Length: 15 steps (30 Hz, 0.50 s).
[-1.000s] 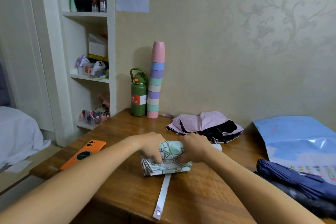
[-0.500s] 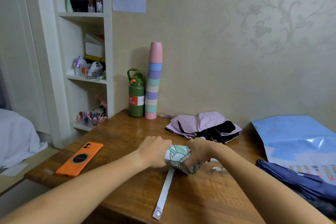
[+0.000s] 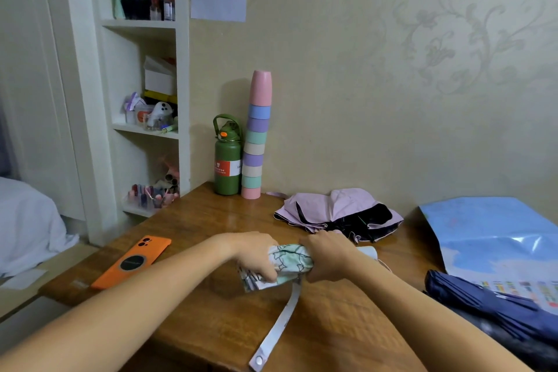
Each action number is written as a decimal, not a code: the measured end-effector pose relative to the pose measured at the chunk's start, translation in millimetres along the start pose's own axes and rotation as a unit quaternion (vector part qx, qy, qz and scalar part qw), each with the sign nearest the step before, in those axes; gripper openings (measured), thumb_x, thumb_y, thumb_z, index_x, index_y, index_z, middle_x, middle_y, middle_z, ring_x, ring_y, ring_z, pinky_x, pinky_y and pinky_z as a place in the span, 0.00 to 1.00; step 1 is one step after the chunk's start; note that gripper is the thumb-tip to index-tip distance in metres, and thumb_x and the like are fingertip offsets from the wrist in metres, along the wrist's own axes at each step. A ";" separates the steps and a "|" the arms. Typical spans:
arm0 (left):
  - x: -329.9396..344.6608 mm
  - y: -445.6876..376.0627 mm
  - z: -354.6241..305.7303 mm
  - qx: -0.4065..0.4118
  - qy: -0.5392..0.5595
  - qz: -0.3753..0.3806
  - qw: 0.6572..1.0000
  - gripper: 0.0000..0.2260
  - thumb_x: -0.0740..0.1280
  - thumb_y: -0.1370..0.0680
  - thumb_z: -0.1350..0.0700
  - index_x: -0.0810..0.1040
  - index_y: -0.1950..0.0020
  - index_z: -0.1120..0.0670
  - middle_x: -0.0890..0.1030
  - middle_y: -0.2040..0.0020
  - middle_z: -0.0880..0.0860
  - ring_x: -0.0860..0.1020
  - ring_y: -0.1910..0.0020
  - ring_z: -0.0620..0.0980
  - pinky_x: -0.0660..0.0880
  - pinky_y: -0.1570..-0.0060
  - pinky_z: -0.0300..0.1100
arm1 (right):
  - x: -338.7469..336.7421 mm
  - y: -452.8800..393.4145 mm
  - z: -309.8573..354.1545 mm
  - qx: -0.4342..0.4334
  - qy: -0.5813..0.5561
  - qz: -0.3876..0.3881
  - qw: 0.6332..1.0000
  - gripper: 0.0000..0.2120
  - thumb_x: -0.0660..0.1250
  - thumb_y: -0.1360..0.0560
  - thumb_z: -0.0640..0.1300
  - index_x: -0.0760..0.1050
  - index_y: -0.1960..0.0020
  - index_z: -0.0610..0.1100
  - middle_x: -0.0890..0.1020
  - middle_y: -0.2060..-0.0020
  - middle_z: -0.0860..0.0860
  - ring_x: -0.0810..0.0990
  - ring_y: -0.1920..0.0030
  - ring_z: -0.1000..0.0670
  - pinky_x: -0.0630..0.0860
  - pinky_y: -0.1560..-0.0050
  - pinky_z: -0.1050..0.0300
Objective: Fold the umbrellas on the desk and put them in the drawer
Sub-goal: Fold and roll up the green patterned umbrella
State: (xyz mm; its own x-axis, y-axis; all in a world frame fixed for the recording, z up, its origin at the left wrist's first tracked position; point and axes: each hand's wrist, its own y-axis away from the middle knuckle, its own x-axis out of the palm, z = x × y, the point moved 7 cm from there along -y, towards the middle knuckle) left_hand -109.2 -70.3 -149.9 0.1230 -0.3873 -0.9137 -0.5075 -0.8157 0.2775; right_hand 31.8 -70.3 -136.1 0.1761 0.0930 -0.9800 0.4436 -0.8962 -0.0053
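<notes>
Right there at the middle of the desk, the left hand and right hand both grip the rolled green-patterned umbrella; its white strap trails toward the near edge; a pink umbrella lies behind.

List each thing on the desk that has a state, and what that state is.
Green umbrella: rolled up, held by both hands, left hand and right hand.
Strap: unfastened, trailing toward the desk's front edge.
Pink umbrella: collapsed, canopy loose, not folded.
Navy umbrella: closed, canopy not wrapped.
Bottle: upright, lid shut.
Cups: stacked upside down.
Phone: face down.
</notes>
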 end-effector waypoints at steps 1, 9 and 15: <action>-3.1 0.7 -2.6 -0.002 -0.060 -0.044 0.997 0.22 0.76 0.29 0.44 0.76 0.41 0.53 0.83 0.45 0.52 0.80 0.51 0.52 0.76 0.55 0.46 | 0.3 -0.8 -3.5 0.008 -0.016 0.017 1.000 0.19 0.74 0.33 0.63 0.71 0.56 0.51 0.77 0.60 0.54 0.76 0.58 0.48 0.75 0.46 0.47; 0.5 8.3 -19.1 -0.030 -0.204 -0.199 0.958 0.22 0.75 0.27 0.45 0.75 0.37 0.52 0.82 0.42 0.53 0.79 0.46 0.55 0.73 0.55 0.47 | 4.8 6.4 -3.1 0.012 -0.138 0.137 0.981 0.16 0.77 0.30 0.53 0.73 0.50 0.51 0.77 0.59 0.56 0.77 0.52 0.51 0.74 0.56 0.60; -0.7 5.2 11.3 -0.027 0.021 -0.096 0.995 0.18 0.75 0.33 0.44 0.81 0.50 0.53 0.85 0.54 0.50 0.83 0.55 0.52 0.81 0.55 0.51 | -6.8 -4.4 9.1 -0.020 0.035 -0.079 0.996 0.25 0.74 0.30 0.57 0.69 0.40 0.48 0.80 0.46 0.49 0.80 0.48 0.43 0.74 0.52 0.49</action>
State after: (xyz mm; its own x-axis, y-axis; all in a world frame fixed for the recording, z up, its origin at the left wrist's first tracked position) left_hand -121.6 -69.4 -151.2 0.2498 -0.2381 -0.9386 -0.4253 -0.8978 0.1146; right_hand 20.7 -71.0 -131.2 0.1607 0.2627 -0.9514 0.5051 -0.8501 -0.1494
